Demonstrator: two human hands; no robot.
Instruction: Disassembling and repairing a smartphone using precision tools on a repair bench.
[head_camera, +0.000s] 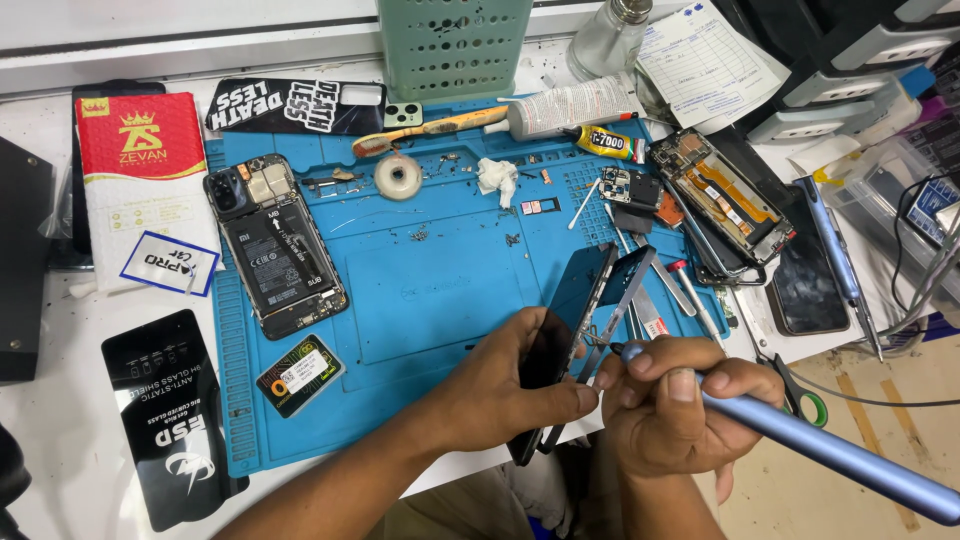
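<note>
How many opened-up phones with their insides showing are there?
3: one black opened phone lies on the blue mat's left side, one opened phone with orange parts lies at the mat's right edge, one dark phone frame is in the left hand. Others may be hidden.

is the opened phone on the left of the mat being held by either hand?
No: the opened phone lies alone on the blue mat, while the left hand grips another phone and the right hand holds a screwdriver.
</note>
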